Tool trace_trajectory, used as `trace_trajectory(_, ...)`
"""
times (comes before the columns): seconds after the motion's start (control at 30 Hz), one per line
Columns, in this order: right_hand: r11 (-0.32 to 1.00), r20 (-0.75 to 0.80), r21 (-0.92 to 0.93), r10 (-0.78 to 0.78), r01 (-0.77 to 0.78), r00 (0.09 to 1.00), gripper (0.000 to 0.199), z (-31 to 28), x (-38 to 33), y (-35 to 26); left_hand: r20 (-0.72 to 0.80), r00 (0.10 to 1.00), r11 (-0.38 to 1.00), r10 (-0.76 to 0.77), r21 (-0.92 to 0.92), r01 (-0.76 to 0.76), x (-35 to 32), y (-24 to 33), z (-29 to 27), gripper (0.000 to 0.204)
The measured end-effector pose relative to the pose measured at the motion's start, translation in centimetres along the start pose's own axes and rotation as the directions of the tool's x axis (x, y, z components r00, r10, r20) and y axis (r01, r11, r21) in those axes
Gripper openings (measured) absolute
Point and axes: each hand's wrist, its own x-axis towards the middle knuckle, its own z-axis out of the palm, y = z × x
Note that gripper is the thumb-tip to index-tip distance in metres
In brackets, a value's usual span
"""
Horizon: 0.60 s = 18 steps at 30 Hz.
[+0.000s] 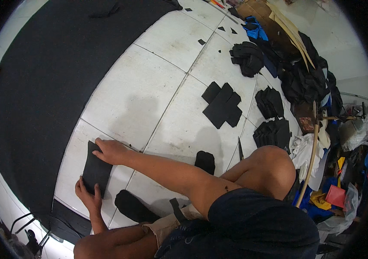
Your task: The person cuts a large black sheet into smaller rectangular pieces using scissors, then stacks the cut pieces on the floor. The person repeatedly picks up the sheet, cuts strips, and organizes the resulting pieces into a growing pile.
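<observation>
Close to the floor on the left, I have a black rectangular piece of cloth-like material (94, 172) between both hands. My left hand (90, 196) grips its lower end, with the thumb over the face and the fingers along the left edge. At the upper right corner, my right hand (111, 152) is closed on the same piece, its arm reaching across from the right. Just left of it spreads a large black sheet (33, 99) of similar look. A crossed stack of black rectangles (223, 105) lies on the tiles farther right.
More black piles (247, 59) and fanned stacks (272, 134) lie to the right. A dark pointed tool (240, 149) rests near my knee. Along the right wall are a wooden stick (309, 168), bags and scraps. My feet in black socks (135, 207) are on the white tiles (149, 103).
</observation>
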Motion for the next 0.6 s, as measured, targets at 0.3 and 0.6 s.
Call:
trace_trajectory(0.3,0.984,0.060,0.046,0.171,-0.174,0.984,0.044,-1.6,0.2,1.6,-0.141,0.987,0.929,-0.080,-0.369,0.023,0.0,-0.7,-0.6,0.045)
trace_trajectory(0.6,0.868,-0.166,-0.285,0.374,-0.407,0.912,0.055,-21.1,-2.6,6.6,-0.200,0.950,0.848,-0.239,-0.519,0.105,-1.4,-0.5,-0.1,0.023)
